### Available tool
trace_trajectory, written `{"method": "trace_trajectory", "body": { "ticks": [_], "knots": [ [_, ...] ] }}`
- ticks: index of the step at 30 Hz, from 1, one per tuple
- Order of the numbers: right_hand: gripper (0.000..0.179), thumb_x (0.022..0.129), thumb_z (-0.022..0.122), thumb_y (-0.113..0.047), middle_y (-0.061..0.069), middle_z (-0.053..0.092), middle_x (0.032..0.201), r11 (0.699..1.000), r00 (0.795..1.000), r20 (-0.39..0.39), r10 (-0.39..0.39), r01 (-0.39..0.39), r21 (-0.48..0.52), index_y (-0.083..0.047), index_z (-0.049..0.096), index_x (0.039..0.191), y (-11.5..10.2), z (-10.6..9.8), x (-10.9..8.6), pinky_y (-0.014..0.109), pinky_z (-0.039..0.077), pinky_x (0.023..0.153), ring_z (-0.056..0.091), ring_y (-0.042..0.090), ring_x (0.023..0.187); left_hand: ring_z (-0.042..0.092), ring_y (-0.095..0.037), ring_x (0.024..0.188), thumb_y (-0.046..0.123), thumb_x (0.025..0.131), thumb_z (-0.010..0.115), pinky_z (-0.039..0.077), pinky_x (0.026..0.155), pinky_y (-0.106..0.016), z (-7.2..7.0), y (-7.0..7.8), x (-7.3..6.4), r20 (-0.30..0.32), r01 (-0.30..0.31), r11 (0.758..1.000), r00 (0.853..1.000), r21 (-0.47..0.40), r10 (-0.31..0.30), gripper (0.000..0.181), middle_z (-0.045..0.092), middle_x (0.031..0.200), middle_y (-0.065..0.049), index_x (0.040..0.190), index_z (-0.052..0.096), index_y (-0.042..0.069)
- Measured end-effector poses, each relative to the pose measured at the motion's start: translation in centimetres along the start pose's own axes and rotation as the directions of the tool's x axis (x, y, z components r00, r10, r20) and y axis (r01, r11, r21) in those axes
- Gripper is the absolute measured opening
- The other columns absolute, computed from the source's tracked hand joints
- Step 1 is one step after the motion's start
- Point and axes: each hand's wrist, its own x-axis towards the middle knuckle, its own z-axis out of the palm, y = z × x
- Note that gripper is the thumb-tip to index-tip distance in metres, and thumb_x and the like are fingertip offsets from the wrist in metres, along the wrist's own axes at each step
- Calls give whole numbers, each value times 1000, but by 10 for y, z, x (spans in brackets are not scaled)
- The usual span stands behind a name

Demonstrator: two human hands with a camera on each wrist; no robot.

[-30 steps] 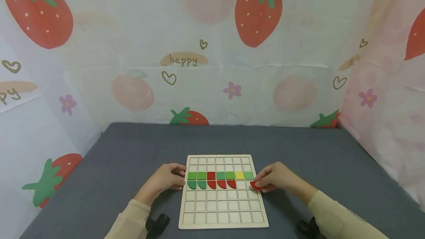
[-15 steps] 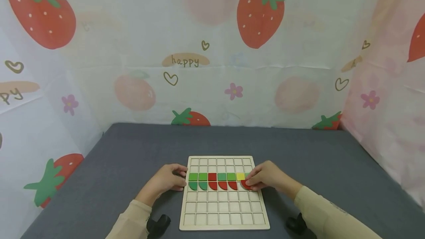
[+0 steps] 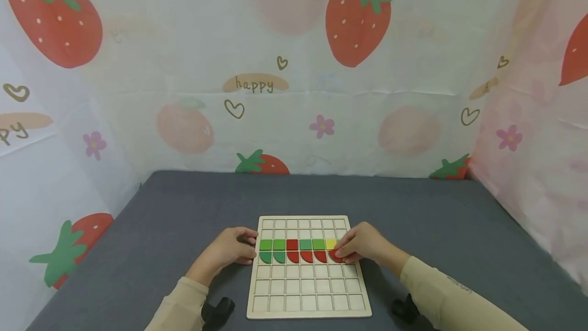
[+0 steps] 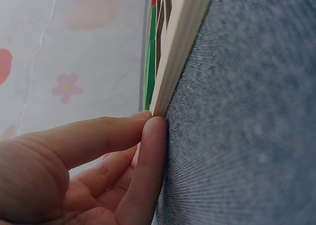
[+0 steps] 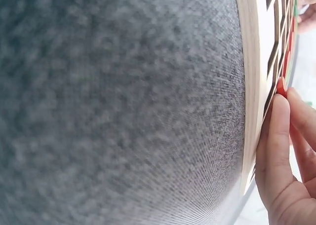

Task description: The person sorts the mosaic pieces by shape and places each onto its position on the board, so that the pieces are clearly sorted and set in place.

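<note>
A pale wooden grid board [image 3: 308, 315] lies flat on the dark grey tabletop. My left hand [image 3: 229, 247] holds its left edge, with the fingertips [image 4: 154, 129] right at the wooden rim in the left wrist view. Between thumb and fingers, my right hand [image 3: 367, 243] pinches a red quarter-circle tile [image 3: 334, 256] over the sixth cell of the fourth row. In the right wrist view this red tile [image 5: 281, 87] sits close over the board's surface, mostly covered by the fingertips. Green and red quarter-circle tiles [image 3: 306, 257] fill the cells to its left.
Above them runs a row of square tiles in green, red and yellow [image 3: 331, 244]; its right end is behind the right hand. Black wrist devices [image 3: 218, 313] sit under both forearms. A strawberry-print cloth [image 3: 275, 132] hangs behind the grey tabletop [image 3: 202, 193].
My right hand has carried the red quarter-circle tile leftward from the board's right edge to the sixth cell, beside the other red ones. The left hand has stayed at the left edge.
</note>
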Motion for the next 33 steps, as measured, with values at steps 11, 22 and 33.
{"method": "trace_trajectory", "body": {
  "ticks": [11,22,33],
  "knots": [
    [8,75,81,2,10,72,76,996,999,-52,-14,9,-86,2,75,80,1,4,1,31,61,59,68,16,56,64,-17,76,-8,80,69,60,67,-33,1,0,1,-4,14,1000,1000,-6,-14,48,59,105,-15,127,60,-6],
    [9,74,81,6,11,71,72,996,995,-98,-6,-3,-87,3,73,76,-4,8,2,31,60,55,65,13,52,63,-16,74,-10,80,70,60,67,-34,1,-1,2,-17,9,1000,1000,8,-9,49,59,106,-16,127,59,-8],
    [9,74,81,5,8,71,66,992,995,-104,11,-25,-127,0,73,71,-6,13,1,29,59,53,65,14,49,63,-16,74,-10,78,70,60,66,-34,2,-4,-1,-34,17,1000,999,4,-17,50,59,104,-15,127,60,-7]
  ]
}}
